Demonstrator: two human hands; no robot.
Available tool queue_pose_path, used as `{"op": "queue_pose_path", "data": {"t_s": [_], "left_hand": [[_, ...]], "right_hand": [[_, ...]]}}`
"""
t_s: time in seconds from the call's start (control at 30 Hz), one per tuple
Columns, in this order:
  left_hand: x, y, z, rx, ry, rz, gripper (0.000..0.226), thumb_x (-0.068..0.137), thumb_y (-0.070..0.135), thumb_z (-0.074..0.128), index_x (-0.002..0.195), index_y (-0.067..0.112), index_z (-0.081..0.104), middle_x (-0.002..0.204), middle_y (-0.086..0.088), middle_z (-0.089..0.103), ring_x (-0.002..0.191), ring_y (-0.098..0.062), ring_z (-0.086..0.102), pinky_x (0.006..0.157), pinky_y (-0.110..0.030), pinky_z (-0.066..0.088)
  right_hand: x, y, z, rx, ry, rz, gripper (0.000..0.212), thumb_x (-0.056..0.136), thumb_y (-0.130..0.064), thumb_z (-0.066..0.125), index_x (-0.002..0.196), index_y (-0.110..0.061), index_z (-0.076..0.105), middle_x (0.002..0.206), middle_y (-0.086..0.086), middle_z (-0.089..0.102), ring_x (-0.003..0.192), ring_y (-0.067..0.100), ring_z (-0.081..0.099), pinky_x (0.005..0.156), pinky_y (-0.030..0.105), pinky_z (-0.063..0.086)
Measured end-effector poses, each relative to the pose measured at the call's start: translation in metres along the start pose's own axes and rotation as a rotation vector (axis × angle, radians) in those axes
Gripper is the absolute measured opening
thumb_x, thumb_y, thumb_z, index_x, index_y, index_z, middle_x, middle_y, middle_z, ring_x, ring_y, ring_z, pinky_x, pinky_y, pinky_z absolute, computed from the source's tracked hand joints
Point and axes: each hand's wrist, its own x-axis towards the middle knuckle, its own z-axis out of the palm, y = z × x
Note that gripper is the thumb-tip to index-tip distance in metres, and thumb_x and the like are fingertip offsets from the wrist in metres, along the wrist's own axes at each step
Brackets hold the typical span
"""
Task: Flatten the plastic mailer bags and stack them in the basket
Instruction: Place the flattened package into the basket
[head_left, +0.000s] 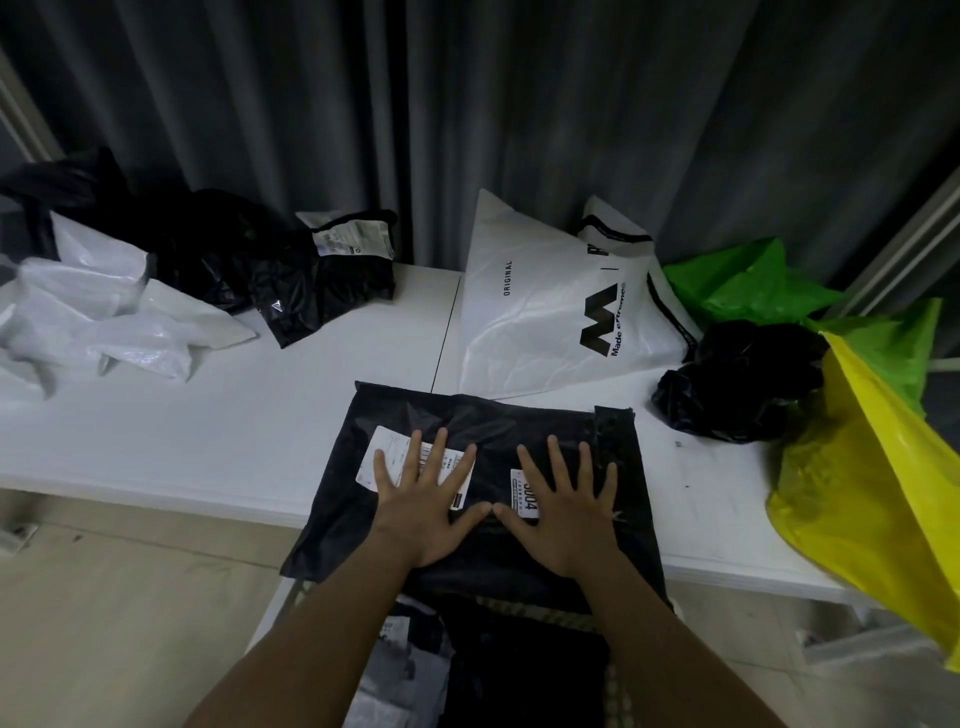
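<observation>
With both palms down, I am pressing a black mailer bag (467, 441) flat at the near edge of the white table (218, 415).

My left hand (423, 506) lies fully spread, fingers straight, over the bag's white shipping label (387, 457); my right hand (563, 512) is spread the same way beside it, fingers partly covering a smaller numbered sticker (525, 499), the two thumbs nearly touching. Neither hand grips anything. The bag's near edge overhangs the table, above darker bags lying below. Crumpled white bags (104, 312) sit far left, a printed white mailer (561, 306) just behind.
</observation>
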Motion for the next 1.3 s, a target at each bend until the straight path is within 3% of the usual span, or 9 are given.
{"op": "queue_pose_path", "data": {"t_s": [0.13,0.23,0.33,0.4,0.6,1.3], "left_hand": [[0.002,-0.001,-0.010,-0.057,-0.114,0.015,0.106,0.045,0.090,-0.025,0.142,0.048,-0.023,0.155,0.004,-0.029,0.140,-0.024,-0.031,0.109,-0.062,-0.016],[0.006,-0.005,-0.031,-0.071,-0.143,0.021,0.108,0.047,0.092,-0.015,0.145,0.049,-0.015,0.157,0.002,-0.024,0.143,-0.024,-0.026,0.110,-0.060,-0.015],[0.019,-0.014,-0.047,0.030,-0.083,0.006,0.092,0.069,0.089,0.013,0.146,0.046,-0.015,0.155,0.000,-0.030,0.140,-0.028,-0.032,0.108,-0.063,-0.017],[0.029,-0.022,-0.050,0.064,-0.108,-0.020,0.093,0.073,0.088,0.023,0.145,0.046,-0.019,0.152,-0.001,-0.035,0.136,-0.032,-0.038,0.106,-0.066,-0.017],[0.035,-0.033,-0.034,0.005,-0.187,-0.093,0.104,0.061,0.094,0.018,0.144,0.046,-0.022,0.151,-0.001,-0.036,0.136,-0.033,-0.037,0.104,-0.068,-0.016],[0.033,-0.038,-0.041,-0.080,-0.170,-0.148,0.096,0.070,0.090,0.025,0.147,0.046,-0.010,0.152,-0.004,-0.035,0.136,-0.030,-0.038,0.107,-0.064,-0.017]], "right_hand": [[0.004,0.001,-0.013,0.016,-0.070,-0.003,0.092,0.068,-0.089,0.008,0.146,-0.047,-0.015,0.160,-0.002,-0.015,0.145,0.034,-0.012,0.113,0.059,-0.008],[0.013,0.005,-0.028,-0.042,0.008,-0.036,0.102,0.058,-0.094,0.005,0.147,-0.046,-0.013,0.161,0.002,-0.010,0.146,0.034,-0.002,0.114,0.057,-0.003],[0.025,0.004,-0.032,-0.082,0.075,-0.077,0.100,0.061,-0.094,0.004,0.147,-0.046,-0.013,0.160,0.001,-0.016,0.144,0.036,-0.019,0.111,0.061,-0.015],[0.032,0.002,-0.029,-0.092,0.046,-0.090,0.099,0.060,-0.094,0.002,0.145,-0.048,-0.017,0.158,0.001,-0.023,0.141,0.037,-0.028,0.108,0.063,-0.019],[0.039,0.004,-0.014,-0.038,-0.015,-0.047,0.096,0.059,-0.095,0.003,0.141,-0.051,-0.023,0.155,-0.001,-0.031,0.140,0.037,-0.030,0.107,0.064,-0.020],[0.041,0.005,-0.011,0.037,-0.086,-0.028,0.096,0.060,-0.095,0.010,0.144,-0.054,-0.014,0.159,-0.003,-0.019,0.143,0.035,-0.022,0.109,0.064,-0.014]]}}
